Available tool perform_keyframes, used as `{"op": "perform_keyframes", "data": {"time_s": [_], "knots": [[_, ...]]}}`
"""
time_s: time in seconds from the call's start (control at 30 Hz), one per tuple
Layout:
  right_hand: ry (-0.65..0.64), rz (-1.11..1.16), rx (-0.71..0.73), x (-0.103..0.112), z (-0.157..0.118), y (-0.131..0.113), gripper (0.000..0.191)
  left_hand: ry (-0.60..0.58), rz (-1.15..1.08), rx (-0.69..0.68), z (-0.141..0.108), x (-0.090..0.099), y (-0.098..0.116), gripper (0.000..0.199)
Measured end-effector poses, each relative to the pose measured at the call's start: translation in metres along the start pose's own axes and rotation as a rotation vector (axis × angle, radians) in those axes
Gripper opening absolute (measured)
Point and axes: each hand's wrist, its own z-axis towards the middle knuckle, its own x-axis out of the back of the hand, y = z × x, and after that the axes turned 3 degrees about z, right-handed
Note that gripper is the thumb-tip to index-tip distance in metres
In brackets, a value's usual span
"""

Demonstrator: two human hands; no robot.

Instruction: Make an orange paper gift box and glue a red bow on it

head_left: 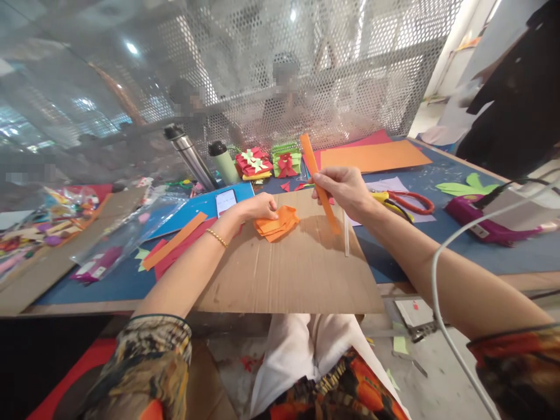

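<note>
In the head view, my right hand pinches a long orange strip, holding it tilted above the right part of a brown cardboard sheet. My left hand is closed at the edge of a folded, layered orange piece, thumb against its top; this piece looks like felt or paper. A thin white stick lies on the cardboard below my right hand. Beyond that hand, scissors with red handles and a yellow-handled tool rest on a pale sheet.
A steel bottle and a green bottle stand at the back, beside red and green bow-topped pieces. A phone lies on a blue folder. To the right are a purple glue gun and a white cable. A person in black stands nearby.
</note>
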Motion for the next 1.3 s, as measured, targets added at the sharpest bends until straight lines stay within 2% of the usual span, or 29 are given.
{"op": "perform_keyframes", "data": {"time_s": [0.13,0.27,0.4,0.53,0.63,0.73,0.83,0.97,1.03,1.13,1.3], "knots": [[0.008,0.006,-0.007,0.000,-0.001,-0.002,0.032,-0.069,-0.066,0.087,-0.006,0.006,-0.002,0.018],[0.016,0.021,-0.025,0.000,-0.002,-0.005,0.028,-0.046,-0.398,0.147,-0.023,0.011,-0.001,0.021],[0.031,0.065,-0.043,-0.002,-0.002,-0.008,0.022,0.141,-0.792,0.148,-0.038,0.008,0.004,0.020],[-0.010,0.063,-0.037,-0.004,-0.003,-0.007,0.018,0.348,-1.036,0.128,-0.041,-0.002,0.013,0.027],[-0.014,0.044,-0.066,-0.005,-0.002,-0.003,0.020,0.410,-1.192,0.123,-0.039,-0.015,0.019,0.033],[0.010,0.029,-0.081,-0.004,0.000,0.000,0.018,0.422,-1.328,0.091,-0.041,-0.029,0.025,0.037],[-0.007,0.058,-0.150,-0.002,0.000,0.001,0.026,0.449,-1.426,0.017,-0.046,-0.039,0.029,0.042],[-0.110,0.136,-0.259,-0.004,-0.006,0.001,0.054,0.538,-1.505,-0.089,-0.053,-0.044,0.035,0.051],[-0.144,0.158,-0.294,-0.008,-0.009,0.000,0.061,0.548,-1.524,-0.120,-0.054,-0.046,0.039,0.055],[-0.159,0.161,-0.319,-0.016,-0.014,-0.001,0.062,0.529,-1.545,-0.156,-0.057,-0.051,0.047,0.056],[-0.066,0.150,-0.304,-0.022,-0.016,0.000,0.056,0.452,-1.538,-0.185,-0.060,-0.056,0.054,0.054]]}}
